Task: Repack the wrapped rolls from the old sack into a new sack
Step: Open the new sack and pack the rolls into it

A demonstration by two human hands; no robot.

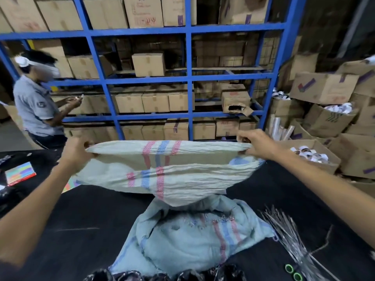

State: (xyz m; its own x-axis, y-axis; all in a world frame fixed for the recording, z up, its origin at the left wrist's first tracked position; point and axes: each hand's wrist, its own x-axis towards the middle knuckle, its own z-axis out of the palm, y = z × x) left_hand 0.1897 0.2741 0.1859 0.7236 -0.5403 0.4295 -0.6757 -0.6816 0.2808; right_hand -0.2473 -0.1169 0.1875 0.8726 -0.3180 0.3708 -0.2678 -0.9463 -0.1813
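I hold a pale woven sack (178,173) with pink and blue stripes stretched in the air above the black table. My left hand (76,152) grips its left edge and my right hand (256,144) grips its right edge. Under it, a worn light-blue sack (182,240) with frayed holes lies crumpled on the table (81,230). Several dark shiny wrapped rolls (168,275) line the table's near edge at the bottom of the view.
A bundle of thin silvery ties (292,238) and green-handled scissors (293,272) lie at right. A colourful card (20,172) sits at left. Behind stand blue racks (188,78) of cartons, open boxes (316,157) of rolls at right, and a person (38,106) at left.
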